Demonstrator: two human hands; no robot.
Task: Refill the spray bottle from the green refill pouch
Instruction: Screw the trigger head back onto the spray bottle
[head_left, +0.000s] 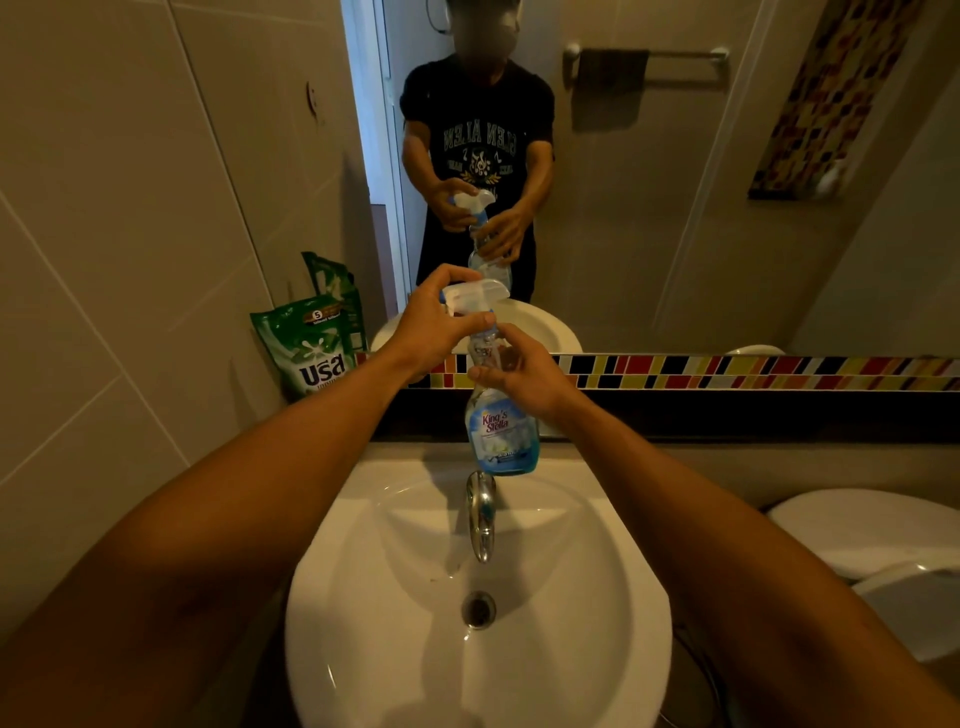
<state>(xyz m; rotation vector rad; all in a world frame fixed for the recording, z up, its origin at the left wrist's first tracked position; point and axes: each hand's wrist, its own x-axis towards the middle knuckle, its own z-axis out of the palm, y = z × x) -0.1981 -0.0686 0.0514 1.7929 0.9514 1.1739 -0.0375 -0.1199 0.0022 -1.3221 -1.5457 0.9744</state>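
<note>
Clear plastic, blue label: the spray bottle (500, 415) hangs upright in your grip above the tap (480, 519) and the white sink (363, 597). A little blue liquid sits at its base. Your left hand (434, 325) wraps over the white trigger head (475, 293), fingers closed around it. Your right hand (524, 374) clasps the bottle's neck and upper body, thumb across the front. The green refill pouch (311, 345) stands on the counter at the left, leaning against the tiled wall (130, 208) beside the mirror (649, 182), well apart from both hands.
</note>
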